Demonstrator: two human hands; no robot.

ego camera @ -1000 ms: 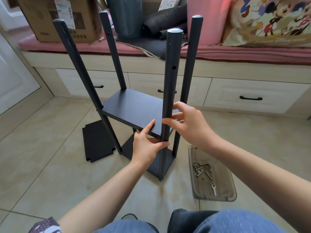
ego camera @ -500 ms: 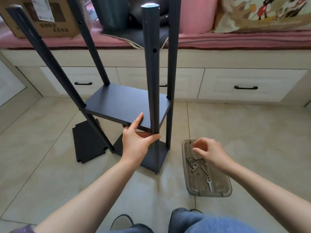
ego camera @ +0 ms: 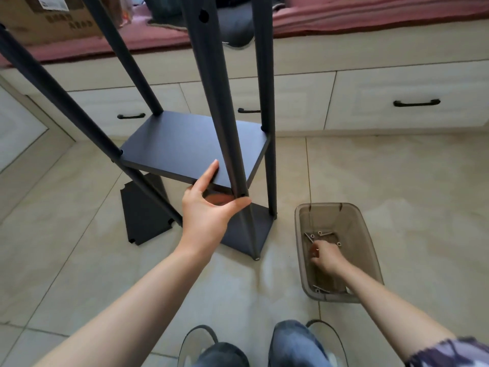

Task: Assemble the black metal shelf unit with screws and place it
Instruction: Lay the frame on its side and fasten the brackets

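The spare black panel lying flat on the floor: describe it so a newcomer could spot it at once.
Start at the black shelf unit standing on the tiled floor before the white drawers. Look low on its left side, behind the slanting front-left post: the spare black panel lies flat on the tiles there. Unlike the two mounted shelves, it is fixed to nothing and shows notched corners.

Honestly you won't get any readable text here. The brown cardboard box (ego camera: 50, 19) on the pink cushion at top left has dark printed characters and a white sticker label (ego camera: 51, 1), but both are too blurry to make out.
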